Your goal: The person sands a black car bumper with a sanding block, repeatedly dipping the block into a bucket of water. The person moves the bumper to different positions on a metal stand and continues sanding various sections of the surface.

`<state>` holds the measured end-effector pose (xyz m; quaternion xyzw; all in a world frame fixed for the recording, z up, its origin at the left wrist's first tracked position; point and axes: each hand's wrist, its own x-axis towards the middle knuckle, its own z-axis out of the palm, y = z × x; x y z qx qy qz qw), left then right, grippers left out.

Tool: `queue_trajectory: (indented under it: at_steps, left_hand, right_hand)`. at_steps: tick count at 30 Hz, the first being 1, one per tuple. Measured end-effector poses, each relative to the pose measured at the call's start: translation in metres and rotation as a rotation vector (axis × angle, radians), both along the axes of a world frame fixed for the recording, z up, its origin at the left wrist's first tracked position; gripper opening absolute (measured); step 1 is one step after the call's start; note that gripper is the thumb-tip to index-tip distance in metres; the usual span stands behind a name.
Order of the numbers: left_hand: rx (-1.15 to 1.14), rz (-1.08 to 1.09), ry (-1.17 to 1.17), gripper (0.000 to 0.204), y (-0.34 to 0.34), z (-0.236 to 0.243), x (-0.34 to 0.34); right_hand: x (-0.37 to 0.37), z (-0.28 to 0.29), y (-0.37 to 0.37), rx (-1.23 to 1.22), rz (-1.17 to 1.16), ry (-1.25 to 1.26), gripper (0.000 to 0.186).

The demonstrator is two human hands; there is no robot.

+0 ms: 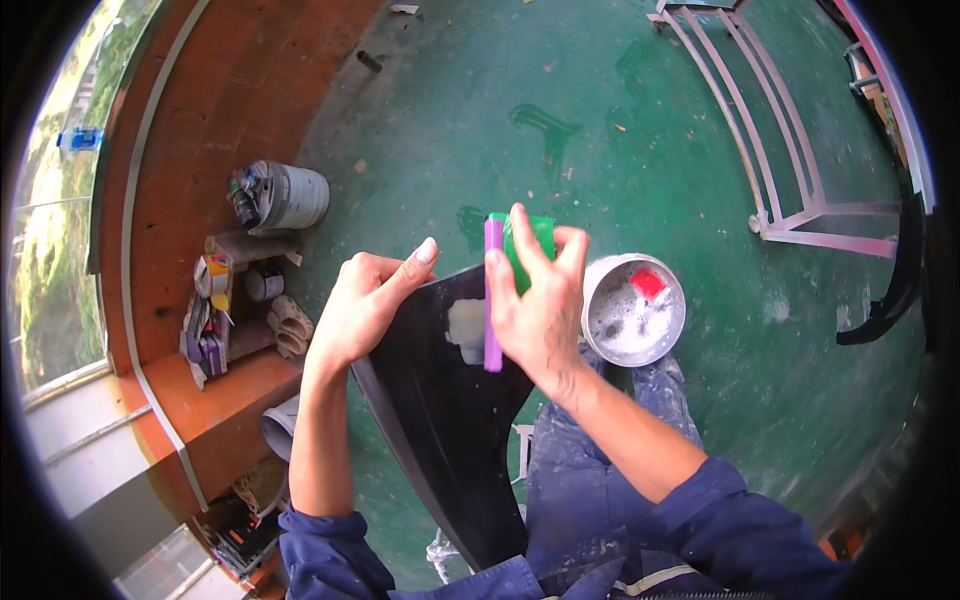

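My left hand (368, 305) grips the upper left edge of a black curved panel (450, 430), its thumb lying along the top. The panel looks like a car fender and slants down toward my lap. A pale patch of filler (466, 331) shows on its face. My right hand (541, 300) is closed around a green sanding block (541, 236) with a purple face (493, 300). That face stands edge-on to me, against the panel at the right side of the patch.
A round metal bucket (678, 335) of foamy water, with a red piece (648, 284) in it, stands right of my right hand. A white pail (300, 197) and a cluttered shelf (255, 345) line the left wall. A metal frame stand (770, 130) is at far right.
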<state>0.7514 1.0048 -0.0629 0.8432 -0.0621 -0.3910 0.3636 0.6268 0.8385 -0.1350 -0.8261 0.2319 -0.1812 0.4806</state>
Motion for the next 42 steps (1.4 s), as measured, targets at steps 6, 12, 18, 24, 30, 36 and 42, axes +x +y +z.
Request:
queue_trajectory:
  at_steps: [6,12,18,24,30,36,42]
  left_hand:
    - [0.007,-0.024,0.015,0.074,-0.004,0.007,-0.001]
    - [-0.009,-0.003,-0.008,0.075,-0.002,0.004,-0.001]
    - [0.009,0.065,-0.032,0.083,-0.004,0.002,-0.003]
    - [0.109,0.063,-0.062,0.088,-0.006,0.002,-0.005]
    - [0.099,0.077,-0.068,0.09,-0.007,0.001,-0.005]
    - [0.079,0.107,-0.044,0.09,-0.011,0.006,-0.008]
    - [0.085,0.088,-0.052,0.09,-0.007,0.002,-0.007]
  right_hand:
    - [-0.021,0.004,0.005,-0.04,-0.013,0.041,0.062]
    - [-0.036,0.025,0.024,-0.031,0.073,-0.016,0.059]
    - [-0.037,0.035,0.023,0.038,0.058,0.068,0.057]
    - [-0.026,0.023,0.008,-0.083,-0.052,0.131,0.057]
    - [-0.019,0.013,0.0,0.001,-0.077,0.164,0.059]
    - [-0.023,0.017,0.004,-0.027,-0.015,0.098,0.059]
    - [-0.024,0.018,0.019,-0.015,0.017,0.034,0.06]
